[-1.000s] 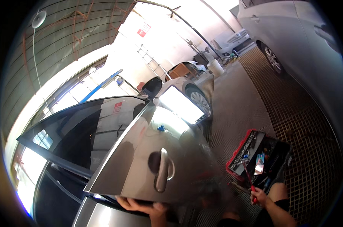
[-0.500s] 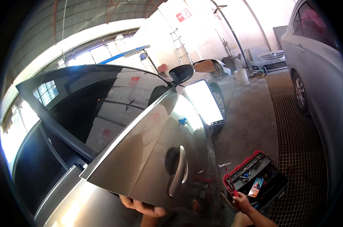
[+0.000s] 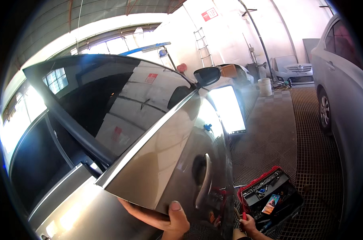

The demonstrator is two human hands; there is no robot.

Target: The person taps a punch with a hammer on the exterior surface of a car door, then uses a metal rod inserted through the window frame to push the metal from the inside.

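A car door [image 3: 149, 172] with a brown-grey skin stands open in front of me. My left hand [image 3: 169, 220] is closed around its lower left edge, thumb on the outer skin and fingers tucked behind. At lower right, my right hand [image 3: 249, 225] grips the red handle of a hammer [image 3: 244, 216], its metal head up near the toolbox's left side. A small blue tab [image 3: 207, 127] sits on the door above the door handle [image 3: 204, 182]. Beyond the door's far edge a bright white light panel [image 3: 228, 110] faces it.
An open toolbox [image 3: 283, 173] with a red rim holds loose sockets, tools and a lit phone [image 3: 271, 204]. A silver car [image 3: 341, 76] stands on the right beside floor grating [image 3: 309, 132]. A white bucket [image 3: 265, 87], a ladder [image 3: 204, 50] and a loose bumper [image 3: 295, 70] are farther back.
My left hand's thumb has come up onto the door's outer skin. My right hand and the hammer have shifted down and slightly left. The whole view has swung a little left.
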